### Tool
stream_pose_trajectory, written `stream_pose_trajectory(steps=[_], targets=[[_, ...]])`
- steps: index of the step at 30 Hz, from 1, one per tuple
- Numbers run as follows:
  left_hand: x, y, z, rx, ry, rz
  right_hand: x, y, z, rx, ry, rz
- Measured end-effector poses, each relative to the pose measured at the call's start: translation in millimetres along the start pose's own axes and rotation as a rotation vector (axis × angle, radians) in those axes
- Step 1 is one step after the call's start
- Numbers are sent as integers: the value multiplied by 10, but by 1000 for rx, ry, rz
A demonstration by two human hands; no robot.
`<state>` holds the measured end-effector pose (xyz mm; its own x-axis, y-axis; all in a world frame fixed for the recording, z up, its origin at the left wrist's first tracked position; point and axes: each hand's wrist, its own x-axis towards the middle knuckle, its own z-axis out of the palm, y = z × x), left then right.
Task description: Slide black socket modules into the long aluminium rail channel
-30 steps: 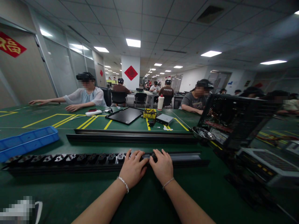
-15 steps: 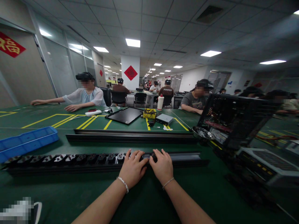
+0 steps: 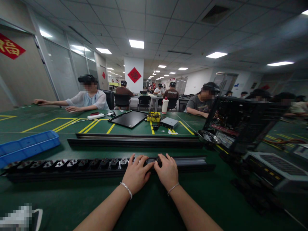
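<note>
A long black channel [image 3: 72, 175] lies across the green table in front of me. Several plug-like pieces [image 3: 61, 163], black, grey and white, sit in a row along its left and middle part, prongs upward. My left hand [image 3: 136, 171] rests palm down over the row's right end, its fingers spread and covering what lies beneath. Beside it, my right hand [image 3: 167, 169] curls its thumb and fingers around a small dark part [image 3: 158, 161] at the channel; most of that part is hidden. The thumb and left index fingertip nearly meet. Right of my hands, the channel's grey inner floor [image 3: 192, 161] shows.
Behind lies another long black channel [image 3: 134, 141]. A blue bin [image 3: 31, 144] stands left. To the right are a metal bowl [image 3: 209, 137], an open computer case [image 3: 243, 122] and a power supply unit [image 3: 276, 170]. A flat black panel [image 3: 130, 119] lies farther back. Co-workers sit across the table.
My hands stay almost in place, both at the channel. Across the table at left, a co-worker's hand and forearm have shifted slightly.
</note>
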<state>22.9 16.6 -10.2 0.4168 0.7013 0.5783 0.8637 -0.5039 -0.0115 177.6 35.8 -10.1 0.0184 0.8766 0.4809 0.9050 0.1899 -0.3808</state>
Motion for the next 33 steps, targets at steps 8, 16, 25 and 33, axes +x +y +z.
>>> stream_pose_trajectory(steps=[8, 16, 25, 33], targets=[[3, 2, -14, 5, -24, -8, 2, 5, -6, 3, -7, 7], [0, 2, -3, 5, -5, -3, 0, 12, 0, -7, 7, -9], [1, 1, -7, 6, -6, -1, 4, 16, 2, -1, -2, -3], [-1, -5, -6, -19, -33, -13, 8, 26, 11, -3, -1, -2]])
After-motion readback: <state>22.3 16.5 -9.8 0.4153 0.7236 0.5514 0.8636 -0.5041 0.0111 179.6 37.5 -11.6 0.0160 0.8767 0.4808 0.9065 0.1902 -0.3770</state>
